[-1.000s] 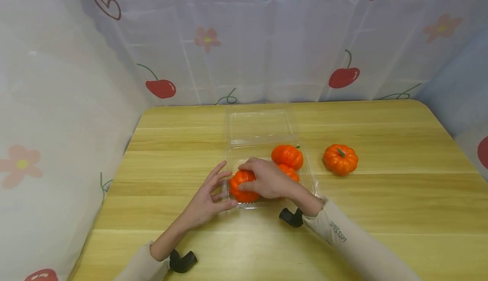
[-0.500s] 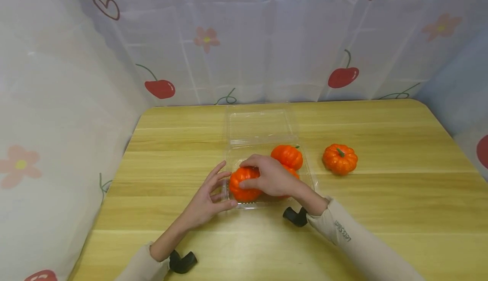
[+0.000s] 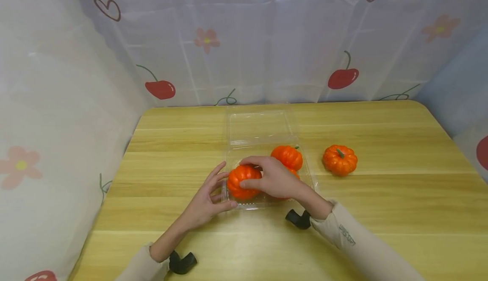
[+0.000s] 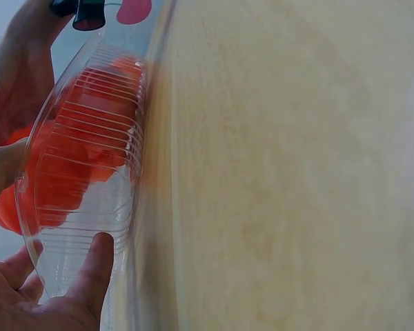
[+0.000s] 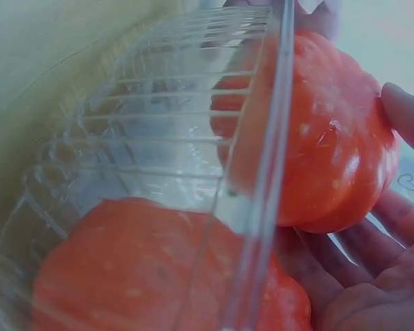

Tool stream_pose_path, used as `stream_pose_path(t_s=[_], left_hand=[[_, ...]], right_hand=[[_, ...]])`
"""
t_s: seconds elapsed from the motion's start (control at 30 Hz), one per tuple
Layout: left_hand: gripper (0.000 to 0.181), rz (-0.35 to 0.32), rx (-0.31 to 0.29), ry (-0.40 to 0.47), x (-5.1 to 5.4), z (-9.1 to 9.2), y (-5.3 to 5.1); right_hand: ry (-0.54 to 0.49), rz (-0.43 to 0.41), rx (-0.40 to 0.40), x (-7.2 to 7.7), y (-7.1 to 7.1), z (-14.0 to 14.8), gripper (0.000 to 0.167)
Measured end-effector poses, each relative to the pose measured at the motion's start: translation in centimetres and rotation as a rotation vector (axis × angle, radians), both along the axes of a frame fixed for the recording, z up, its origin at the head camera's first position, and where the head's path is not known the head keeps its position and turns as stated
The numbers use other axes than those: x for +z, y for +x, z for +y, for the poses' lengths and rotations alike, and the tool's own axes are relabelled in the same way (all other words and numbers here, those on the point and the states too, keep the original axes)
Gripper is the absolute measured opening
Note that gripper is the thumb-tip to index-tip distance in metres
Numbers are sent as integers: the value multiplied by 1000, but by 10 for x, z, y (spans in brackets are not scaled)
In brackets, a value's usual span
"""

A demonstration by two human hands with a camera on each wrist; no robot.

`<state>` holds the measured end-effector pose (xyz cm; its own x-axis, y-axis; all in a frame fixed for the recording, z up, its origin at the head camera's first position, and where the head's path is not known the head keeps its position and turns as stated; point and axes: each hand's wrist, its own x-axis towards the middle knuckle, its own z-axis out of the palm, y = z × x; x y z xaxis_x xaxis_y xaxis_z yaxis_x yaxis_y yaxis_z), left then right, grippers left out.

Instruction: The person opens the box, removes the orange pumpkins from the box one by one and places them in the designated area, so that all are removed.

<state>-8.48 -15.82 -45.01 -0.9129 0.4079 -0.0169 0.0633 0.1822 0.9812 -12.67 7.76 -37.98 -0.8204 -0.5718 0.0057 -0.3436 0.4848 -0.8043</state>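
Observation:
A clear plastic clamshell box lies on the table with its lid folded back. My right hand grips a small orange pumpkin at the box's front left. In the right wrist view this pumpkin stands partly above the box rim. My left hand is at the left front corner, thumb and fingers spread and touching the box wall. Another orange pumpkin sits at the back right inside the box. In front of it is one more pumpkin, mostly hidden by my right hand.
Right of the box, a loose orange pumpkin with a green stem rests on the wooden table. The transparent lid lies toward the back edge. A patterned curtain hangs behind the table.
The gripped pumpkin has risen slightly and turned a little in my right hand. My right wrist and forearm have shifted a bit to the right. My left hand stays in place.

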Motion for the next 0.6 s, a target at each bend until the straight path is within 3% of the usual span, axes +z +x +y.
stream_pose_path(t_s=[0.4,0.6], left_hand=[[78,-5,8,-22,2,0,0],[77,5,7,-16,1,0,-1]], right_hand=[[-96,-14,-63,5,8,6,56],[-110,49,-56,7,11,13,53]])
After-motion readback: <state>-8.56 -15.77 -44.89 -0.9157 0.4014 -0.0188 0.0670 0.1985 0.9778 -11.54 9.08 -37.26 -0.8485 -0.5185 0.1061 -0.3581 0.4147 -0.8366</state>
